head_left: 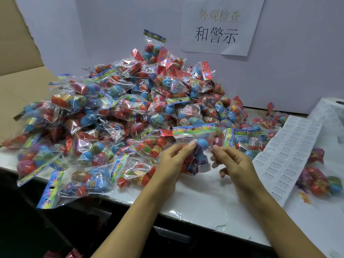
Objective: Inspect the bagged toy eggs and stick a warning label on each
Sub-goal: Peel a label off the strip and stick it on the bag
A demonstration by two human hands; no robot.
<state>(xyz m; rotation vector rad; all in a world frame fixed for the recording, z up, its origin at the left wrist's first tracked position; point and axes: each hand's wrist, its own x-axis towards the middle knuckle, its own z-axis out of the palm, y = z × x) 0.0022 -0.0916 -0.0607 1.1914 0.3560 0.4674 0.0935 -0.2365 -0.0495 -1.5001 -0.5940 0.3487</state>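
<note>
Before the big pile of bagged eggs (130, 112) on the table (204, 198), the left hand (173, 162) grips one bag (195, 146), right hand (230, 161) pinching its edge, white label (204, 167) seemingly stuck on; next, probably set it aside right, by the label sheet (290, 155).

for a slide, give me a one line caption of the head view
Both hands, left hand and right hand, hold a labelled bag of toy eggs before the pile, label sheet alongside.

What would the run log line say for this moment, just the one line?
step: labelling | left hand: holds bag of toy eggs | right hand: pinches bag edge | warning label: on bag | label sheet: right of hands
</note>
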